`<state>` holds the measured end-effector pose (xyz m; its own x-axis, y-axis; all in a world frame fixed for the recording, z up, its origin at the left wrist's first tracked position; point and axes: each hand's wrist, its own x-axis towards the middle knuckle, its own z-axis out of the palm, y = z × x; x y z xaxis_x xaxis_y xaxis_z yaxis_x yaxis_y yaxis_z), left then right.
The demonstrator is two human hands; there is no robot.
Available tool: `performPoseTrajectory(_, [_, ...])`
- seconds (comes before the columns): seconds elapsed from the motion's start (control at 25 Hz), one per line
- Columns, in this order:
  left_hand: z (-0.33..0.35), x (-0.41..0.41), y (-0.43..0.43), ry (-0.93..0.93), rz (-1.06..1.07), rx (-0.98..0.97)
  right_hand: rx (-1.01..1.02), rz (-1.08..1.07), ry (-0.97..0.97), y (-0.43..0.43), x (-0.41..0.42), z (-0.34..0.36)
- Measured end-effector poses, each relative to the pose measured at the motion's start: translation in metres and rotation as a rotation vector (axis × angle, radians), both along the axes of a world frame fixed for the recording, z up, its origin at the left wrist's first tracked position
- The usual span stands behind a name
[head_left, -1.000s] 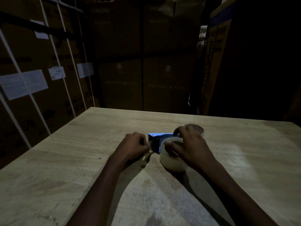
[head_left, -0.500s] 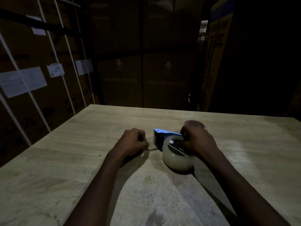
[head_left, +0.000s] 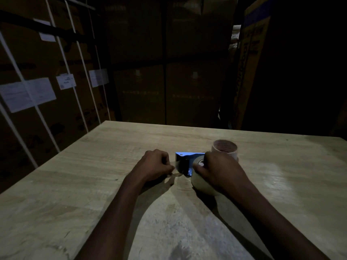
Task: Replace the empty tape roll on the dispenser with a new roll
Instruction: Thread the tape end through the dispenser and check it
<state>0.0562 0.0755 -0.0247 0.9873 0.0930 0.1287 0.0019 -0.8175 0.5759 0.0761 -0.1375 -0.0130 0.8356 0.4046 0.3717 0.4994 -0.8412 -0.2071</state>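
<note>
A blue tape dispenser [head_left: 185, 156] lies on the wooden table [head_left: 75, 184] with a pale new tape roll [head_left: 201, 183] mounted on it. My right hand [head_left: 218, 169] covers the top of the roll and grips it. My left hand [head_left: 156, 164] is closed just left of the dispenser's front, pinching what looks like the clear tape end [head_left: 175, 167] drawn from the roll. The empty cardboard core [head_left: 224, 149] stands upright on the table just behind my right hand. The dispenser's far side is hidden by my hand.
Tall stacked cardboard boxes [head_left: 165, 72] rise behind the table's far edge. Strapped boxes with paper labels [head_left: 28, 94] stand at the left. The scene is dim. The table's left edge runs diagonally from the far left corner.
My right hand has come back over the top of the roll, which showed half a second ago. The empty core is now fully visible behind it. My left hand stays closed by the dispenser's front.
</note>
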Motion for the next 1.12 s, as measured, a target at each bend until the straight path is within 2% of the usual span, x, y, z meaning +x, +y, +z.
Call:
performPoseTrajectory(0.12, [-0.001,0.001,-0.001,0.011,-0.011,-0.003,-0.015,-0.013,0.015,0.009,-0.01,-0.01])
performPoseTrajectory(0.28, [-0.002,0.002,-0.001,0.024,-0.016,-0.032,-0.029,-0.041,-0.057,0.012,-0.013,-0.01])
performPoseTrajectory(0.44, [-0.003,0.003,0.001,-0.029,-0.001,-0.025,-0.104,-0.033,-0.089,0.009,-0.011,-0.017])
performPoseTrajectory(0.64, [-0.004,0.003,0.0,-0.031,-0.009,-0.044,-0.033,-0.051,-0.033,0.01,-0.013,-0.02])
performPoseTrajectory(0.84, [-0.008,0.003,-0.002,-0.093,0.006,-0.059,-0.173,-0.032,-0.099,0.011,-0.012,-0.022])
performPoseTrajectory(1.12, [-0.017,0.002,-0.007,-0.17,0.049,-0.166,-0.105,-0.061,-0.088,0.011,-0.012,-0.024])
